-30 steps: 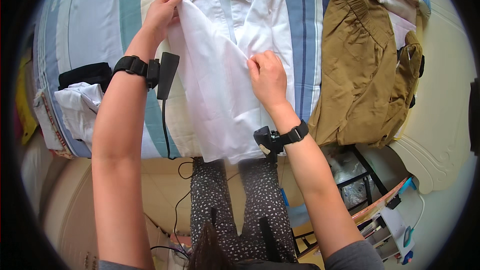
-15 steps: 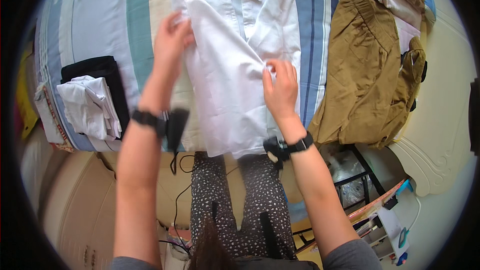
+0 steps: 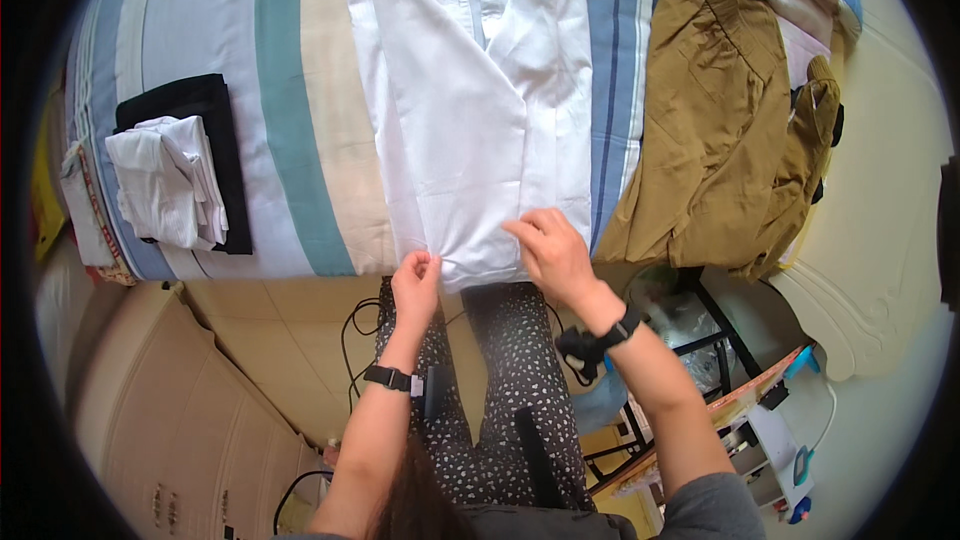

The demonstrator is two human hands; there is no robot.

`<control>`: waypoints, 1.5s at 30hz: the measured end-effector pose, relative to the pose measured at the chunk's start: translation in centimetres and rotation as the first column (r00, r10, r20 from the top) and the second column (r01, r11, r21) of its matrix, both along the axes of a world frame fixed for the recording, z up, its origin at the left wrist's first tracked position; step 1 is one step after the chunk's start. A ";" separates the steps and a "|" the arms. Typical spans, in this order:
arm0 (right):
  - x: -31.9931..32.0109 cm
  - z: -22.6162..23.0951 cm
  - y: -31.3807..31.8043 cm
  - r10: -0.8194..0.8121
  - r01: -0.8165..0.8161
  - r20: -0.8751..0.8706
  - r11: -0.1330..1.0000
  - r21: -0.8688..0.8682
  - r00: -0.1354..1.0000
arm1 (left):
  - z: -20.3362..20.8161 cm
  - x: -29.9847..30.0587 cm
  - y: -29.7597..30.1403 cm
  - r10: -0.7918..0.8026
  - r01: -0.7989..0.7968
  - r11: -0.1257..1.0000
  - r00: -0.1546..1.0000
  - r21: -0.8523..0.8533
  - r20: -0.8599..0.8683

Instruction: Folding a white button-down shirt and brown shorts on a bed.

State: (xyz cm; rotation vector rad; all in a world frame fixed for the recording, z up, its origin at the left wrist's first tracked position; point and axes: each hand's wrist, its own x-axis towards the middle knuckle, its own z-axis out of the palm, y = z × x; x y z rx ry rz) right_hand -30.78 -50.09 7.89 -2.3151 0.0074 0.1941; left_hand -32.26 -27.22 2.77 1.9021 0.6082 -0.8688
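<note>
Our left hand (image 3: 416, 280) has its fingers pinched together on the bottom hem of the white shirt (image 3: 470, 110), at that hem's left corner. Our right hand (image 3: 553, 252) rests on the same hem a little toward 3 o'clock, fingers curled and close together, thumb and forefinger gripping the cloth edge.

The shirt lies folded lengthwise on the striped bedspread (image 3: 290, 130), collar at 12 o'clock, hem at 6 o'clock at the bed's near edge. Both wrists carry black bands; a small black device hangs below each.

At 3 o'clock from the shirt, touching the stripes beside it, sits a rumpled brown garment (image 3: 725, 130). Well off at 9 o'clock, a folded white cloth (image 3: 165, 185) lies on a folded black one (image 3: 200, 105). Below the hands at 6 o'clock are our spotted trousers (image 3: 505, 390).
</note>
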 end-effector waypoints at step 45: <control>9.6 -5.1 -11.9 0.136 0.548 -0.750 0.601 0.582 0.648 | -0.2 18.8 0.2 0.024 -0.208 0.856 0.930 -0.473 -0.365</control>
